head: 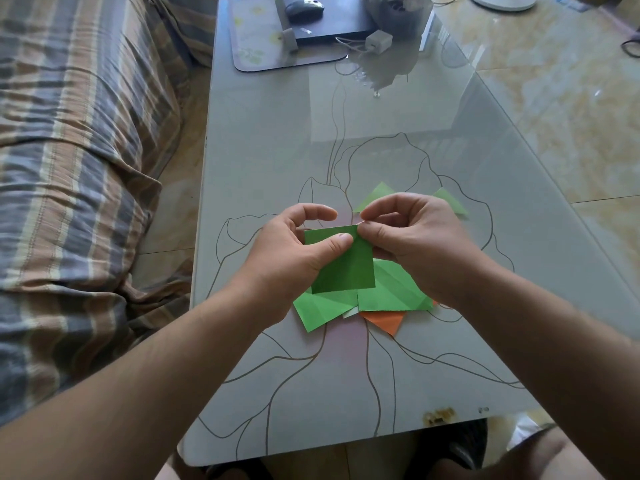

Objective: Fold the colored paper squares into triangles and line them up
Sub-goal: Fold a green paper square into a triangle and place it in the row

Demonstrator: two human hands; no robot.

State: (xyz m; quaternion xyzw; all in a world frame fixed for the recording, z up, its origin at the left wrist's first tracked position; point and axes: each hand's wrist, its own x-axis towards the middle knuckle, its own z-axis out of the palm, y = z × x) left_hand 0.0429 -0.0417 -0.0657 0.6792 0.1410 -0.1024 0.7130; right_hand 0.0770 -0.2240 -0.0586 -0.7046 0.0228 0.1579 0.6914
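From the head view, your left hand (294, 251) pinches the dark green square (343, 263) with the thumb laid on its face near the upper corner, and your right hand (412, 237) pinches that same upper corner between thumb and forefinger. The sheet is held just above the glass table (277, 150), over a loose pile of light green sheets (391, 289) with an orange piece (386, 322) poking out underneath. Two light green triangles (375, 199) lie just beyond your hands — likely the finished ones, side by side.

The paper looks thin and light, so it should bend at a touch and crease for good wherever you press. Hold it by opposite corners, bring them together exactly, then flatten the diagonal — the glossy glass may let it slide.
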